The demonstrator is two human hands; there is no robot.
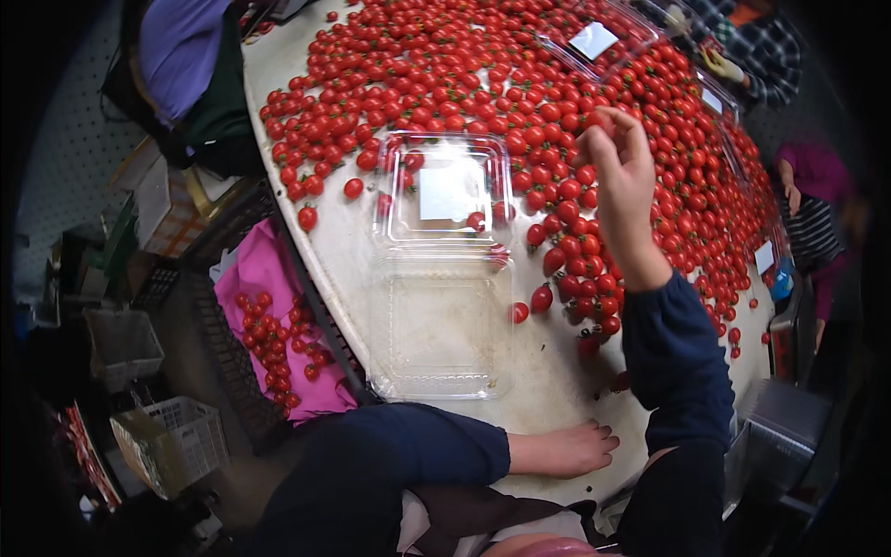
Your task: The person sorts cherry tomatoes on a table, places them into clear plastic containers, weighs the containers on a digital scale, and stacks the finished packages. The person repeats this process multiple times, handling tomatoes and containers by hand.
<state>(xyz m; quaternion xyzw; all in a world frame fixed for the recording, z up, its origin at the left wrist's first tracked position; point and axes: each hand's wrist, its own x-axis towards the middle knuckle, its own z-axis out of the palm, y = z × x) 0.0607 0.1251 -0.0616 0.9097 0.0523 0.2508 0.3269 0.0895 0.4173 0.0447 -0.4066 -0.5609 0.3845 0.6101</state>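
My right hand (621, 170) is raised over the heap of cherry tomatoes (445, 63), thumb and fingers curled towards each other. A red tomato (597, 124) shows between the fingertips; whether it is gripped or lies behind them is unclear. Low on the white tabletop (557, 390), near my body, rests my left hand (567, 451), back up, fingers slightly apart, nothing visible in it. Ahead of it lies an unfolded clear plastic clamshell box (438, 334), its tray half bare inside. The lid half, farther away, bears a white label (454, 193), and some tomatoes show through or around it.
Left of the table stands a black crate (230, 369) with a pink cloth (257, 261) and tomatoes inside. Another clamshell (626, 35) lies on the far heap. Co-workers (759, 49) are along the far right side. Stacked clear containers (783, 425) stand at lower right.
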